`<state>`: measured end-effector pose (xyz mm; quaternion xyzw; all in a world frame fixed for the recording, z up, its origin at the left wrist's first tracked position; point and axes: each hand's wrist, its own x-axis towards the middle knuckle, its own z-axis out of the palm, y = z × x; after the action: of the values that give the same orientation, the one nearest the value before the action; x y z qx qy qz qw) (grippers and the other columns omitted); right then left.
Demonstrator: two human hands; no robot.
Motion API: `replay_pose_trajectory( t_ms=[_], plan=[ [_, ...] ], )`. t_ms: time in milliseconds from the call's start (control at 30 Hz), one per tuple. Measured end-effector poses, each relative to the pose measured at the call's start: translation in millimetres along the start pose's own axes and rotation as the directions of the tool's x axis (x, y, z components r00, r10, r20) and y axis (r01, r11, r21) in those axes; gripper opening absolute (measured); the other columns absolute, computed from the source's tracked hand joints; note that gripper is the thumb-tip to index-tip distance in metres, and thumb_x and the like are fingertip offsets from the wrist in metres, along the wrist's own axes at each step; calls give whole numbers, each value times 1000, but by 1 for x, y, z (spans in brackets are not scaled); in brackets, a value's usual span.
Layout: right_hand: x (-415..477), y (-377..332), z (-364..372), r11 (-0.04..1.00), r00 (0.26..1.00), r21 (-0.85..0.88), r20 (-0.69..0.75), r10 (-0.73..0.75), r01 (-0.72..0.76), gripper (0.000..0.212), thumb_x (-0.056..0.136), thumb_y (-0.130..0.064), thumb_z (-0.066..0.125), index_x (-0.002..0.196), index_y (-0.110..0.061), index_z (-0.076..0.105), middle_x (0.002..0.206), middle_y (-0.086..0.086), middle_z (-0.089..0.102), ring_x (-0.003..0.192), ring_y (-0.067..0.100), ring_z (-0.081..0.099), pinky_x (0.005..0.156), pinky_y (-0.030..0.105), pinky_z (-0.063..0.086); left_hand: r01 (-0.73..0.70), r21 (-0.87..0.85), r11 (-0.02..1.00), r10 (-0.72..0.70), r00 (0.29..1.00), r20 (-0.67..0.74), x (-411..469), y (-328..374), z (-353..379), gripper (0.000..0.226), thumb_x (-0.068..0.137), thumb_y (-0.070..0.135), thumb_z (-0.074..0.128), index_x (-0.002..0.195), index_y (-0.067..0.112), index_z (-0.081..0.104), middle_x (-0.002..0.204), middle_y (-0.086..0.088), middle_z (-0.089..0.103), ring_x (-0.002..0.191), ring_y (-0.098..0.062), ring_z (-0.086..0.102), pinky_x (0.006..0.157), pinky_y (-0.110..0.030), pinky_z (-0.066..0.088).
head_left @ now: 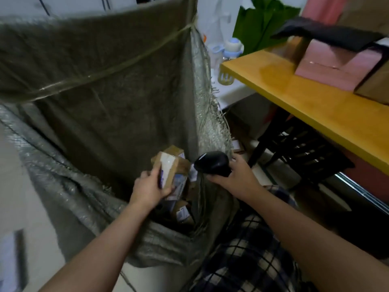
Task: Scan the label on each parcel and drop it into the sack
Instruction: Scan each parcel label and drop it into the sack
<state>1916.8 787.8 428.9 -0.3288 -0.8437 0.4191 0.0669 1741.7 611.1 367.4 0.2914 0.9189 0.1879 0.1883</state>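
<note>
Left hand (147,189): fingers and thumb clamped round a small parcel (171,165), held over the open mouth of the sack (105,123).

Right hand (237,175): fingers wrapped round the handle of a black scanner (212,163), its head aimed at the parcel from just beside it. Whether the label has registered cannot be told.

Progress: several parcels (183,213) lie in the sack. This one appears to be at the scan step, with the drop outstanding. Remaining stock is not identifiable.

Materials: the parcel is a brown cardboard block with a glossy white label and tape. The scanner is smooth, rounded plastic. The sack is coarse grey-green woven plastic, limp and frayed at the edge. A yellow table (315,106) carrying boxes stands to the right.
</note>
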Motion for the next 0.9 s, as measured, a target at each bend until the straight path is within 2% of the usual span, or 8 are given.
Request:
replay_pose_trajectory(
  t_ms=[100,200,300,400,467,567,733,900],
  plan=[
    [5,10,2,995,994,82,-86,64,-57,46,76,-37,79,114,-14,68,132,-2,44,120,12,48,97,26,40,-36,288,957,-7,989,145,16,10,18,83,82,52,63,149,30,20,135,-19,42,121,-37,44,102,-38,36],
    [8,18,-3,995,986,67,-147,81,-71,48,78,-32,78,116,-6,66,117,-3,47,99,4,46,75,9,31,-65,419,906,-23,979,202,28,17,33,65,88,45,57,145,28,31,136,-17,41,123,-36,42,101,-41,36],
    [6,24,-10,998,980,35,-191,60,-54,45,78,-32,78,115,-7,68,118,1,52,99,6,47,72,9,30,-90,419,903,23,986,162,33,29,36,61,90,42,58,143,23,35,141,-15,35,130,-33,34,105,-42,32],
    [-3,28,-23,998,959,41,-277,64,-55,36,77,-30,79,107,-11,69,114,2,56,104,14,54,79,17,36,-212,327,921,226,974,-5,26,51,21,52,93,40,52,140,19,43,138,-13,42,126,-30,39,102,-40,34],
    [-14,29,-37,997,933,46,-354,69,-56,26,77,-28,79,96,-17,65,107,4,59,98,15,59,77,21,42,-320,207,924,353,924,-146,15,71,6,47,92,33,56,136,15,50,138,-13,46,125,-31,41,104,-40,34],
    [-37,30,-66,993,885,94,-453,103,-67,23,80,-28,77,96,-17,65,92,-3,62,80,2,56,63,9,40,-469,119,875,483,837,-257,-6,113,-16,43,91,28,60,130,11,56,137,-13,48,127,-32,41,107,-42,32],
    [-90,26,-122,981,802,188,-578,151,-50,31,83,-22,74,111,-12,66,97,0,66,94,14,60,77,25,43,-664,137,735,675,699,-237,-39,201,-21,42,91,29,59,130,14,56,136,-8,49,128,-29,40,106,-42,32],
    [-154,37,-179,973,682,231,-707,188,-29,16,82,-23,74,96,-21,66,82,0,70,81,19,67,71,35,51,-808,158,567,823,548,-150,-78,287,-4,44,95,33,53,136,18,49,142,-6,44,133,-25,35,107,-39,29]
  ],
)
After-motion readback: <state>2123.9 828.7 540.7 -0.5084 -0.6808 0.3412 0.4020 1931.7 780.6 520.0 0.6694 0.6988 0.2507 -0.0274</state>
